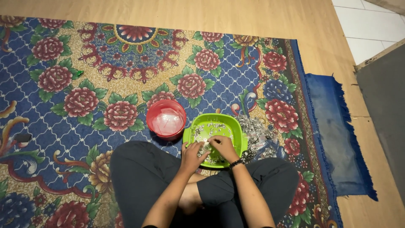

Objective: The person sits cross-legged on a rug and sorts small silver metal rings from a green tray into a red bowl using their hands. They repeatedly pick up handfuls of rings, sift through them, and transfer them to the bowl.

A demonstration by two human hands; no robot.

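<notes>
Two hands [209,150] in one green bowl [236,128], one red bowl [166,119]

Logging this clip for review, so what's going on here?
A person sits cross-legged on a floral carpet, both hands in a green plastic basin of small silvery metal pieces. The left hand and right hand meet over the pieces, fingering a few. A red bowl stands left of the basin; a heap of similar metal pieces lies to its right.
</notes>
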